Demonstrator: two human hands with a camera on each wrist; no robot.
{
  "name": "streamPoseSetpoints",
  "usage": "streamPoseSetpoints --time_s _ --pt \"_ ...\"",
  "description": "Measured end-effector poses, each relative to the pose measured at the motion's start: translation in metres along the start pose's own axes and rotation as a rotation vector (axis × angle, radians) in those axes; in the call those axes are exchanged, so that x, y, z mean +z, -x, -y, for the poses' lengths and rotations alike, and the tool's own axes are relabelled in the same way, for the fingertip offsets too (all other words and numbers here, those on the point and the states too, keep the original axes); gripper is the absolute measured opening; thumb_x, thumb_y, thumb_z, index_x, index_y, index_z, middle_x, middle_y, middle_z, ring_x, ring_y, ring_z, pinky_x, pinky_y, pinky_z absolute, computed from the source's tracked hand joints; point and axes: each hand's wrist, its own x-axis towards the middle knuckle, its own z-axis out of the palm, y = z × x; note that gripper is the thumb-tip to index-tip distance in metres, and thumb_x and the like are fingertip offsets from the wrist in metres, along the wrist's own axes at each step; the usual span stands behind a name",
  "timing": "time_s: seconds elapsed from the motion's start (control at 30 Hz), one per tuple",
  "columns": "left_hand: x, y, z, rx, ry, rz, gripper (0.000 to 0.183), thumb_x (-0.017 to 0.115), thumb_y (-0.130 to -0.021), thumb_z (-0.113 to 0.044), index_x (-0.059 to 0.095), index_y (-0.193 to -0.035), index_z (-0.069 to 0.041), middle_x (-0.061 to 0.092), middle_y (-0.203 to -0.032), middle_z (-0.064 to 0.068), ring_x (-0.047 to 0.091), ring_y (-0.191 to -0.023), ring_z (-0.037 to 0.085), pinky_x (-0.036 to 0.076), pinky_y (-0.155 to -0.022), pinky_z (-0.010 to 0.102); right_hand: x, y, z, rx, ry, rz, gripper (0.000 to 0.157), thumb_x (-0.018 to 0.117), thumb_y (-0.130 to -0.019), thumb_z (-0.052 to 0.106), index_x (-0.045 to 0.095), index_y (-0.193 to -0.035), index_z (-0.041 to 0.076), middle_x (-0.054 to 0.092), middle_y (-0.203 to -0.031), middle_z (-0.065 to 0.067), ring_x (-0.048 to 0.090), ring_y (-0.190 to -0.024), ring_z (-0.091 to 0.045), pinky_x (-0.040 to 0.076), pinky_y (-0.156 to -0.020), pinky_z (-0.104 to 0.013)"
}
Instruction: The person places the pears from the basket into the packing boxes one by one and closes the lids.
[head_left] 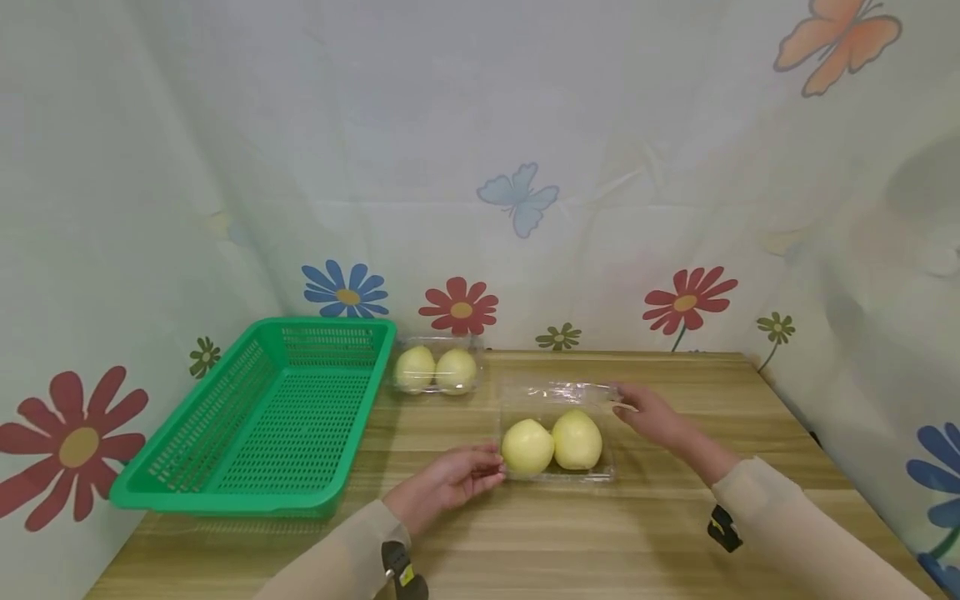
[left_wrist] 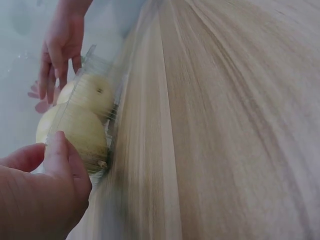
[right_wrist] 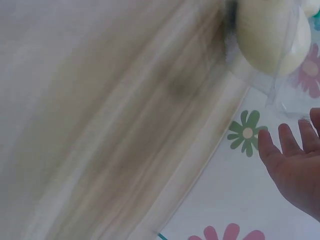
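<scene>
A clear plastic clamshell box (head_left: 558,477) with two pale yellow pears, a left one (head_left: 527,447) and a right one (head_left: 577,440), stands on the table in the head view. Its clear lid (head_left: 555,392) shows behind the fruit. My left hand (head_left: 452,481) pinches the box's left edge between thumb and fingers; the left wrist view shows this grip close up beside a pear (left_wrist: 80,132). At the lid's right end is my right hand (head_left: 654,417), its fingers extended. The right wrist view shows those fingers (right_wrist: 291,142) spread and loosely bent beside the clear plastic.
A green perforated basket (head_left: 352,454) stands on the left of the wooden table (head_left: 525,542). Just right of it, at the back, is another clear box (head_left: 437,388) with two pears. A flower-patterned cloth (head_left: 600,250) encloses the back and sides.
</scene>
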Motion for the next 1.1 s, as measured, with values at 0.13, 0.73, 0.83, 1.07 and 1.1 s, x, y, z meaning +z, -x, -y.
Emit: streamPoseSetpoints --time_s 0.13,0.73,0.83,1.07,1.1 --pt "-0.002 0.001 -0.001 -0.011 0.014 0.031 0.036 0.048 -0.102 0.005 0.045 -0.137 0.012 0.065 -0.080 -0.001 0.066 -0.075 0.003 0.059 -0.076 0.013 0.007 0.008 -0.003 -0.038 0.055 -0.005 0.045 0.049 -0.099 -0.008 0.051 -0.144 -0.007 0.049 -0.150 -0.033 0.046 -0.138 -0.055 0.050 -0.105 -0.062" --pt "-0.004 0.009 -0.006 -0.019 -0.099 0.077 0.016 0.050 -0.101 -0.013 0.059 -0.107 -0.001 0.064 -0.090 0.001 0.065 -0.087 0.012 0.059 -0.095 0.027 0.028 0.034 -0.012 -0.177 0.352 -0.086 0.059 0.052 -0.088 -0.020 0.054 -0.144 -0.003 0.054 -0.150 -0.026 0.057 -0.132 -0.047 0.055 -0.098 -0.054" --pt "-0.002 0.009 -0.005 -0.002 -0.126 0.077 0.009 0.053 -0.095 -0.003 0.061 -0.093 -0.008 0.066 -0.083 -0.001 0.066 -0.083 0.009 0.059 -0.094 0.026 0.030 0.034 -0.014 -0.182 0.368 -0.087 0.060 0.052 -0.088 -0.020 0.053 -0.145 -0.003 0.054 -0.150 -0.025 0.057 -0.132 -0.046 0.058 -0.088 -0.046" --pt "0.003 0.008 -0.002 0.025 -0.146 0.025 0.012 0.054 -0.097 0.004 0.061 -0.106 0.000 0.066 -0.079 -0.002 0.066 -0.078 0.008 0.060 -0.084 0.023 0.030 0.035 -0.015 -0.207 0.385 -0.103 0.060 0.054 -0.087 -0.020 0.054 -0.144 -0.004 0.056 -0.148 -0.026 0.060 -0.128 -0.046 0.053 -0.074 -0.033" --pt "0.004 0.008 -0.002 0.028 -0.148 0.018 0.014 0.054 -0.097 0.005 0.060 -0.109 0.002 0.066 -0.079 -0.001 0.066 -0.077 0.007 0.060 -0.082 0.022 0.030 0.036 -0.014 -0.212 0.391 -0.105 0.059 0.055 -0.087 -0.019 0.054 -0.144 -0.004 0.056 -0.148 -0.025 0.061 -0.126 -0.046 0.052 -0.072 -0.032"
